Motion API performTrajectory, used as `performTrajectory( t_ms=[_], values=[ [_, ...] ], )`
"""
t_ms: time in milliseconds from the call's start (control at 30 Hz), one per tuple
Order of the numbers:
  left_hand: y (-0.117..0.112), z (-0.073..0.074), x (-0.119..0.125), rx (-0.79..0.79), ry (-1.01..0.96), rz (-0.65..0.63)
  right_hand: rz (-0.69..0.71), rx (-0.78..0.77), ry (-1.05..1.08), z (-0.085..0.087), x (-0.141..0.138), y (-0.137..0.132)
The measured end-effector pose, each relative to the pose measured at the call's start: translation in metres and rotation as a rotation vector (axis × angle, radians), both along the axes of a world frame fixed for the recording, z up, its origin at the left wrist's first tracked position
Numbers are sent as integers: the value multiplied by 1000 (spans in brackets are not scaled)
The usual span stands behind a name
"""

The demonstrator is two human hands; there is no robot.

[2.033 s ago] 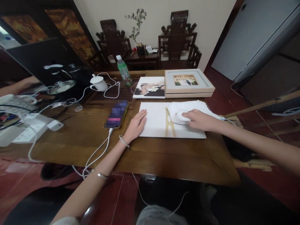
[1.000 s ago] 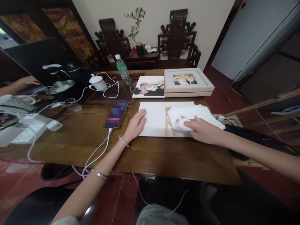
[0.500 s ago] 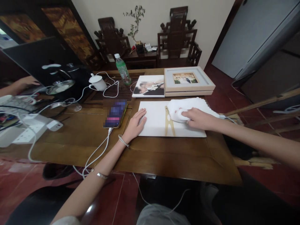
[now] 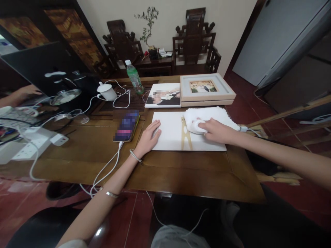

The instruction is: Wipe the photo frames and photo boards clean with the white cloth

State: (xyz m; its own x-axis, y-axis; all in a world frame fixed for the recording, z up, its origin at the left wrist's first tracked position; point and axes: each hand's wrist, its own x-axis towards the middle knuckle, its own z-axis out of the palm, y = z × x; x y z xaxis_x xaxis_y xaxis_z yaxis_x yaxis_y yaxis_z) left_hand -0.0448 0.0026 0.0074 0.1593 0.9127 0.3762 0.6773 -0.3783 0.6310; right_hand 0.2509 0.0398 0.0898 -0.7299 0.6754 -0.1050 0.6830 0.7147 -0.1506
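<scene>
A white flat panel [image 4: 170,132] with a gold stand piece [image 4: 185,139] lies face down on the wooden table [image 4: 178,172]. My left hand [image 4: 148,138] rests flat on the panel's left edge, fingers stretched out. My right hand [image 4: 217,131] presses a bunched white cloth [image 4: 207,117] onto the panel's upper right part, fingers closed over the cloth.
A framed photo [image 4: 205,88] and a photo print [image 4: 163,95] lie behind the panel. A phone [image 4: 126,125] on a white cable, a green bottle [image 4: 134,77], a white cup [image 4: 106,91] and power strips [image 4: 28,144] sit left. Another person's hand [image 4: 23,93] shows at far left.
My right hand slid the cloth toward me and then back up across the panel's right side. My left hand stayed flat on the left edge.
</scene>
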Motion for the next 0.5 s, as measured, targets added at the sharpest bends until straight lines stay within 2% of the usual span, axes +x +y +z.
performTrajectory(
  t_ms=[200,500],
  values=[
    [0,0,0,-5,5,1,-13,23,-17,1,0,-1],
    [0,0,0,-5,1,4,-24,-31,10,-5,3,1]
  ],
)
